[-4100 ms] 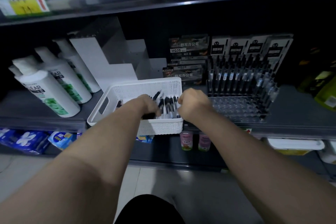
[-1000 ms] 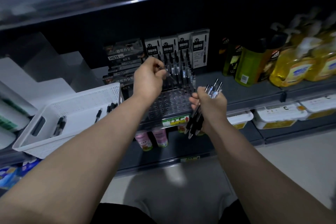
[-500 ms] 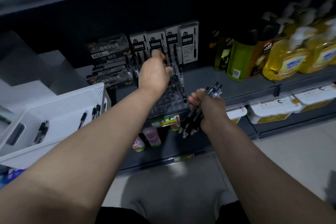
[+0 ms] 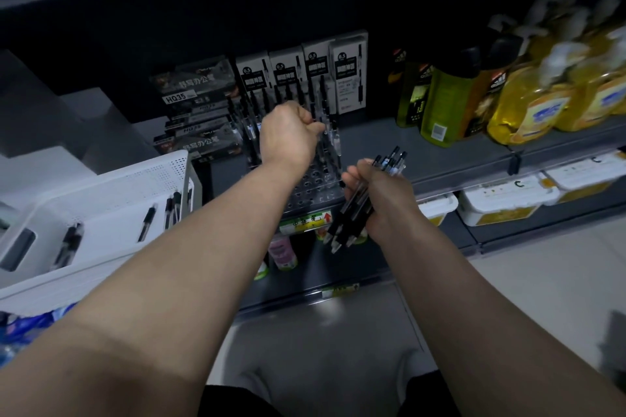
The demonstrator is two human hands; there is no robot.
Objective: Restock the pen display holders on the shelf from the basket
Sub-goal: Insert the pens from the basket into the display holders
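One wide-angle camera rides on the person's head, looking forward and down from arm's reach at the dark grey metal shelf [image 4: 450, 159]. The shelf's front edge crosses mid-frame, climbing toward the right. Both forearms enter from the bottom corners. The left hand [image 4: 288, 135] and right hand [image 4: 379, 196] meet near centre at the clear plastic pen display holder [image 4: 311, 186]. The white perforated plastic basket [image 4: 101, 193] is cut off at the left; pale floor [image 4: 525, 281] fills the lower right.

Left hand [image 4: 288, 135], right hand [image 4: 379, 193] and both forearms [image 4: 189, 281] bare; dark garment [image 4: 233, 403] at bottom edge, probably black shorts.
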